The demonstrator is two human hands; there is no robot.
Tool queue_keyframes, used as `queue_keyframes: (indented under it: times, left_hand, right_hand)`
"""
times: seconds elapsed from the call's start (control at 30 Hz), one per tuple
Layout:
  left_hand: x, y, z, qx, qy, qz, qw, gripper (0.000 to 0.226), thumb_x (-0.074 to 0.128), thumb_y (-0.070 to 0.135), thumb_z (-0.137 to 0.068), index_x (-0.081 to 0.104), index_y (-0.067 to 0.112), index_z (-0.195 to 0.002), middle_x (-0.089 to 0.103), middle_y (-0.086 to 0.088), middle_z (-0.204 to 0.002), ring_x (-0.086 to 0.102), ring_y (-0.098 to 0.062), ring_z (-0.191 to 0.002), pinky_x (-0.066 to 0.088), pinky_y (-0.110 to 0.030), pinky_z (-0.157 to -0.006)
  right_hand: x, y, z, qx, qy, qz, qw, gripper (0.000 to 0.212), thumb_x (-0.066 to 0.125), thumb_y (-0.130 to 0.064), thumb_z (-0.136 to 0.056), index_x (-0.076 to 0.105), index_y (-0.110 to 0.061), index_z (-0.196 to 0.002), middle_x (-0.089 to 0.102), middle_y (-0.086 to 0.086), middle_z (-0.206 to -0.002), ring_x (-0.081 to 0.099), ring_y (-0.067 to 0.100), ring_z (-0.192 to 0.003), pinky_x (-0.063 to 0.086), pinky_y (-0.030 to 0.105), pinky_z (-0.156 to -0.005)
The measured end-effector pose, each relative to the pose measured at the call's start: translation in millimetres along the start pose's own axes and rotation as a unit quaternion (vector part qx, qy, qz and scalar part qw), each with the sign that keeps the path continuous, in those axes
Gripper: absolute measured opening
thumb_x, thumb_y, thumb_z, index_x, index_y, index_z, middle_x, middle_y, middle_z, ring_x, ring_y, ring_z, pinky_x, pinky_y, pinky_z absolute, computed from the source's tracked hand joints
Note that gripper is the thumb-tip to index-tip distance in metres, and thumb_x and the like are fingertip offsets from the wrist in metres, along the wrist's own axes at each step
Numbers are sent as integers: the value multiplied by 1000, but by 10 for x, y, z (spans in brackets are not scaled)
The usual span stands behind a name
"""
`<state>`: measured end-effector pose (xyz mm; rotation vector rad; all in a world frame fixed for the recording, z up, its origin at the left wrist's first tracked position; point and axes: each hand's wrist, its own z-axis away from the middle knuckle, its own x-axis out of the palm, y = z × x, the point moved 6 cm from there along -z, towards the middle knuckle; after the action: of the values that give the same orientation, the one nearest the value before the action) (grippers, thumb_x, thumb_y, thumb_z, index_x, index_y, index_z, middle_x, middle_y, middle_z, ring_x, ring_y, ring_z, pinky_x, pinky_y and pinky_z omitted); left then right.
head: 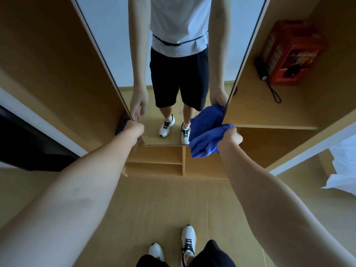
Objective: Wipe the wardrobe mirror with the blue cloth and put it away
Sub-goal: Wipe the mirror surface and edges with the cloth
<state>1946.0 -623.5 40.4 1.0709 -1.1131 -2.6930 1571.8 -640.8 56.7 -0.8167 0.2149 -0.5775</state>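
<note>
The tall wardrobe mirror (123,45) stands in front of me and reflects my body, legs and white shoes. My right hand (230,136) grips the bunched blue cloth (205,140) at the mirror's lower right corner, where the cloth touches the glass and its reflection shows just above. My left hand (134,129) is at the mirror's lower left edge with its fingers curled round that edge. Its reflection shows the fingers lying on the glass side.
To the right, an open wardrobe shelf (279,116) carries a red box (289,53) and a black tube-shaped object with a wrist strap (263,74). Small wooden shelves (154,162) sit below the mirror. White bedding (342,170) is at far right. My shoes (187,237) stand on the wooden floor.
</note>
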Motion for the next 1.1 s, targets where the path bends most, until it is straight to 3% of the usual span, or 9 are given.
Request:
queue_keyframes:
  times: [0.13,0.27,0.4,0.5,0.6,0.73,0.87,0.97,1.1]
  left_hand:
    - [-52,35,10,-5,-15,11,1000,57,46,14,-82,42,18,-139,61,-17,-121,63,-37,-105,54,-49,-80]
    - [-64,96,117,0,-21,7,1000,59,48,12,-87,36,12,-144,55,-22,-131,57,-41,-116,49,-53,-95]
    - [-70,106,204,5,-17,-6,1000,57,47,11,-89,35,9,-144,54,-24,-130,58,-41,-115,52,-54,-91]
    - [-76,62,105,7,-12,-16,1000,60,46,11,-82,37,14,-141,57,-22,-124,62,-42,-107,52,-54,-86]
    - [-83,24,77,17,-10,-24,1000,62,45,13,-77,37,17,-138,57,-19,-122,63,-39,-100,54,-51,-82]
    - [-81,63,211,29,-16,-36,999,58,42,10,-92,29,15,-148,49,-13,-136,54,-32,-114,50,-39,-82]
    - [-90,77,145,33,-55,2,998,62,37,11,-95,21,22,-154,39,-9,-148,47,-33,-125,48,-44,-97]
    - [-31,-17,-229,31,-69,11,997,66,40,17,-88,24,31,-150,46,-6,-142,53,-33,-119,52,-47,-90]
    - [-265,307,203,84,12,30,996,56,36,8,-91,33,20,-145,46,-9,-145,46,-34,-129,40,-39,-101]
  right_hand:
    - [-55,-180,126,-1,27,-102,994,32,56,-39,-85,65,-20,-109,72,1,-98,67,25,-91,49,39,-82]
    - [21,-567,239,-77,30,-60,995,8,64,-28,-82,57,-25,-80,65,-2,-77,63,19,-72,52,35,-75]
    - [207,-806,184,-223,4,55,973,28,56,-17,-89,62,-20,-117,70,1,-96,68,21,-91,56,35,-85]
    - [263,-539,8,-214,-33,155,964,33,47,-11,-95,59,-22,-123,68,4,-105,64,27,-100,53,37,-84]
    - [250,-299,-85,-197,-41,171,965,36,43,-12,-97,54,-27,-128,65,2,-108,62,26,-97,51,39,-83]
    - [208,-447,-115,-171,-55,167,969,32,46,-9,-94,60,-23,-118,67,2,-99,63,25,-96,50,34,-77]
    - [90,-777,69,-205,-39,84,974,30,51,-8,-82,71,-21,-100,70,-4,-80,68,18,-83,53,28,-71]
    - [75,-768,214,-229,-31,38,972,31,48,-10,-81,71,-26,-95,71,-4,-82,67,15,-79,52,26,-67]
    - [58,-429,143,-183,-33,18,982,27,46,-13,-90,64,-28,-103,69,-5,-90,66,17,-87,52,30,-74]
